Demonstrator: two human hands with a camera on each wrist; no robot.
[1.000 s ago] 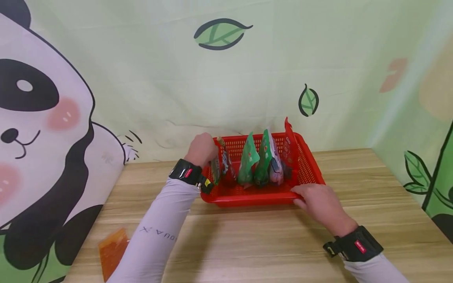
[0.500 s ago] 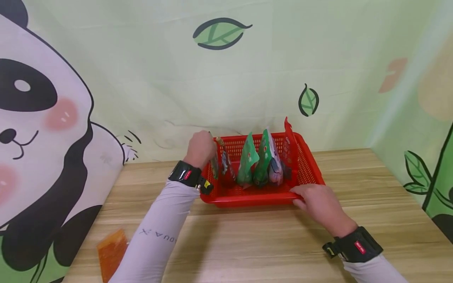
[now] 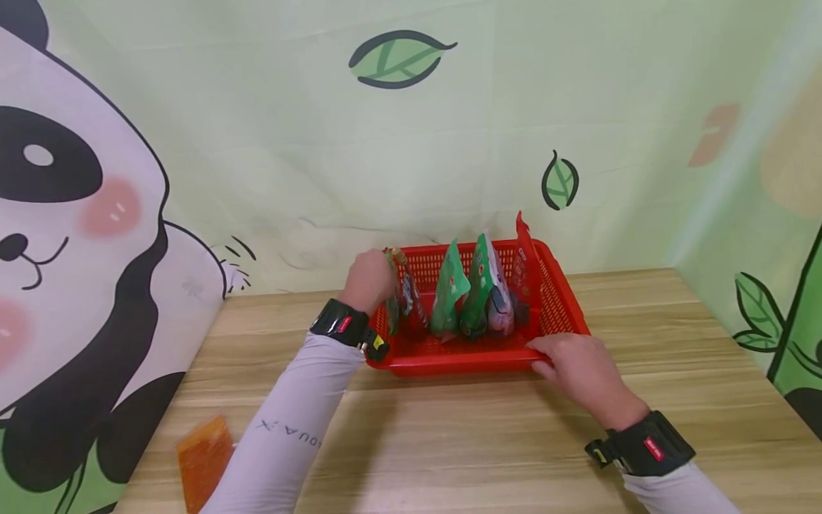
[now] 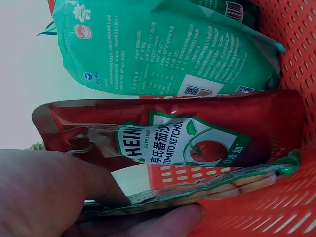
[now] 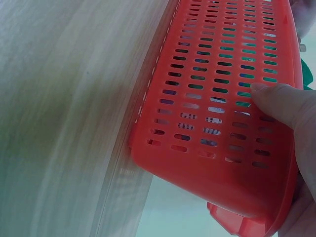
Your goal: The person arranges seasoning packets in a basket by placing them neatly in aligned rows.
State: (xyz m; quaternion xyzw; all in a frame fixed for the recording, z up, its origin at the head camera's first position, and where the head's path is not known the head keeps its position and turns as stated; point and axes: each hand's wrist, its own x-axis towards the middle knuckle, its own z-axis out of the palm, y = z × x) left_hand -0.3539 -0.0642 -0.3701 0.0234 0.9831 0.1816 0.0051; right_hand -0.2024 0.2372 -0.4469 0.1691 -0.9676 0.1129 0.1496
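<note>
At the left end of the red basket [image 3: 475,363], my left hand [image 3: 368,282] pinches a flat green-edged packet [image 3: 392,314] between thumb and fingers. The left wrist view shows this packet [image 4: 212,190] edge-on, its lower end down in the basket by the perforated wall. Close beside it stands a Heinz tomato ketchup pouch [image 4: 237,131], upright with its cap upward. My right hand [image 3: 578,368] grips the basket's front right rim. In the right wrist view its thumb [image 5: 271,98] lies on the outside of the slotted wall; the other fingers are mostly hidden.
Farther right in the basket stand a light green bag [image 3: 447,300], a darker green bag [image 3: 477,293], a pale purple bag [image 3: 501,307] and a red packet [image 3: 526,271]. An orange-brown packet [image 3: 204,460] lies on the wooden table [image 3: 449,442] at front left. A printed backdrop [image 3: 289,143] rises behind.
My left hand rose slightly, then came down a little along the packet, whose top now shows beside the fingers. My right hand and the basket stay in place.
</note>
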